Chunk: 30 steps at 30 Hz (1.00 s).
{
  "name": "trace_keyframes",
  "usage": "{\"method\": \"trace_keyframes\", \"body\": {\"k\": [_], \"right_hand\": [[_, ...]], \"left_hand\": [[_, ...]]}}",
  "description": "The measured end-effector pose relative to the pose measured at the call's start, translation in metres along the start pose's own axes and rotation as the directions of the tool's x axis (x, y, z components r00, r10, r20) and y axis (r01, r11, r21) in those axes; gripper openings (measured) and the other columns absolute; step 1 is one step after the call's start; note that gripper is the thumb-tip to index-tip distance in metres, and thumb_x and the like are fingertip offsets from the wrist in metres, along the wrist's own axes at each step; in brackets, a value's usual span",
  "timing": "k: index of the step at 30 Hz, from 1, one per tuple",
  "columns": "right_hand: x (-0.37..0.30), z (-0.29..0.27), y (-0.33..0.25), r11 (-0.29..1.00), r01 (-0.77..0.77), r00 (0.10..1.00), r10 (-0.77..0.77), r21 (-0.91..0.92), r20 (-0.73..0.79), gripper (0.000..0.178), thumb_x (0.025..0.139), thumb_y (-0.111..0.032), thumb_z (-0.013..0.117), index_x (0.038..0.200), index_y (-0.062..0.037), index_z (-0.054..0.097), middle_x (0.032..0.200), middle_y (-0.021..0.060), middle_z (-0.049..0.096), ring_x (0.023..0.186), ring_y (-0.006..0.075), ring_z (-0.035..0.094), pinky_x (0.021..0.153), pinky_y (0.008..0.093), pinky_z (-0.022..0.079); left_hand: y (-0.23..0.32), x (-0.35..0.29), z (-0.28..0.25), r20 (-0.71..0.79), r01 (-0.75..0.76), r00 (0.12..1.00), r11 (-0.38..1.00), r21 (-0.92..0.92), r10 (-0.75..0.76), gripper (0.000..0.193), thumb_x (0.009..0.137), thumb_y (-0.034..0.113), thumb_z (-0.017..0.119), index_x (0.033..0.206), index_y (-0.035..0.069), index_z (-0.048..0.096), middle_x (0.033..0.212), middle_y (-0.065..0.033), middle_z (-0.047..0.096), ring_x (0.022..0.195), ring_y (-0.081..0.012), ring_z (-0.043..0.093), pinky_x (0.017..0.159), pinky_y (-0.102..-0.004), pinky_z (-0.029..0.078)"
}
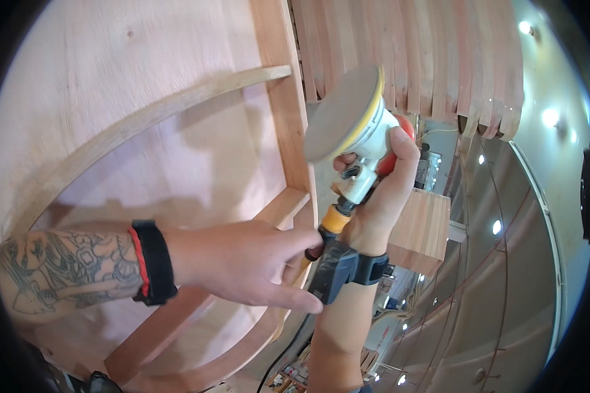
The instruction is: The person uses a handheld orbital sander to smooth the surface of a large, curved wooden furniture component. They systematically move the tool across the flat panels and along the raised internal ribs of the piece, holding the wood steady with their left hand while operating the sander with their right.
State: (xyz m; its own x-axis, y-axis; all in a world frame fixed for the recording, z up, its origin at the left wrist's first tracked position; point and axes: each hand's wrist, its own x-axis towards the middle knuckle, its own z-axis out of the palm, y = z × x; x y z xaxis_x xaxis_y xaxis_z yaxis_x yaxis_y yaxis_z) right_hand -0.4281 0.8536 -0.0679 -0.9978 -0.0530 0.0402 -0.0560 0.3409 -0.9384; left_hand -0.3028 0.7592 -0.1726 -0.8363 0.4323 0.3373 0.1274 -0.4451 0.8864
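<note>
The right hand [387, 200] grasps a sander [373, 136], its thumb and fingers wrapped about the white and red body; the round grey pad [342, 119], edged in yellow, is tilted and faces left, apart from the wood. At the near end of the sander, a yellow fitting [335, 220] leads to a hose [300, 274]. The left hand [239, 259] reaches in from the left with its fingers bent at the hose just below this fitting; whether they are closed tightly on it cannot be told. Its thumb lies at the edge of a black device [334, 267] strapped to the right wrist. A black and red band [156, 262] encircles the left wrist. Behind the hands, to the left, stands a large wooden panel [124, 46] bearing a curved rib [160, 108] and a straight brace [157, 337]. Farther right are a row of wooden slats [413, 52], a striped wooden block [421, 229] and bright lamps [550, 118].
</note>
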Motion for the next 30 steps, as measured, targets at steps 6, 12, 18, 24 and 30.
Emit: {"method": "trace_keyframes", "body": {"k": [6,12,18,24,30], "right_hand": [[-0.007,0.024,-0.007,0.991,-0.036,0.982,0.012,0.126,0.186,0.04,0.092,-0.034,0.06,0.118,-0.0037,0.054,0.089,0.0115,0.065,0.061,0.0183,0.06,0.053,0.0309,0.052],[-0.006,0.028,-0.002,0.981,-0.084,0.981,0.051,0.173,0.188,0.049,0.088,-0.023,0.07,0.126,-0.001,0.049,0.096,0.015,0.064,0.066,0.0199,0.065,0.053,0.0307,0.055],[-0.015,0.038,-0.016,0.986,-0.071,0.988,0.048,0.153,0.149,0.051,0.089,-0.017,0.071,0.129,-0.0003,0.045,0.094,0.0178,0.065,0.062,0.0215,0.065,0.05,0.0299,0.053],[-0.01,0.034,-0.012,0.991,-0.099,0.973,0.077,0.091,0.217,0.049,0.088,-0.02,0.072,0.125,0.0009,0.047,0.088,0.015,0.064,0.056,0.0193,0.063,0.048,0.0306,0.052],[-0.012,0.033,-0.016,0.994,-0.102,0.983,0.093,0.045,0.157,0.05,0.088,-0.022,0.073,0.125,0.0006,0.048,0.086,0.0133,0.064,0.056,0.0188,0.062,0.047,0.0307,0.052]], "left_hand": [[0.026,0.0,0.004,-0.13,0.002,0.991,0.994,-0.114,-0.017,0.044,0.098,0.046,0.071,0.114,0.005,0.061,0.079,-0.0074,0.07,0.066,-0.0192,0.069,0.061,-0.0328,0.054],[0.036,-0.001,0.005,-0.305,-0.113,0.945,0.993,0.027,0.115,0.037,0.106,0.041,0.056,0.097,0.006,0.062,0.07,-0.0106,0.066,0.065,-0.0265,0.067,0.064,-0.0384,0.053],[0.045,-0.002,0.001,-0.12,0.092,0.987,0.986,-0.136,-0.109,0.051,0.107,0.051,0.051,0.092,0.003,0.061,0.066,-0.0147,0.061,0.065,-0.0331,0.063,0.069,-0.0448,0.05],[0.035,0.004,0.013,-0.168,-0.064,0.985,0.994,-0.087,0.048,0.037,0.099,0.033,0.072,0.091,0.005,0.05,0.076,-0.0049,0.059,0.064,-0.0169,0.059,0.057,-0.033,0.048],[0.042,0.006,0.012,-0.082,-0.089,0.994,0.981,-0.175,0.075,0.039,0.093,0.023,0.081,0.092,0.005,0.047,0.079,-0.0044,0.056,0.063,-0.0164,0.055,0.057,-0.0336,0.046]]}}
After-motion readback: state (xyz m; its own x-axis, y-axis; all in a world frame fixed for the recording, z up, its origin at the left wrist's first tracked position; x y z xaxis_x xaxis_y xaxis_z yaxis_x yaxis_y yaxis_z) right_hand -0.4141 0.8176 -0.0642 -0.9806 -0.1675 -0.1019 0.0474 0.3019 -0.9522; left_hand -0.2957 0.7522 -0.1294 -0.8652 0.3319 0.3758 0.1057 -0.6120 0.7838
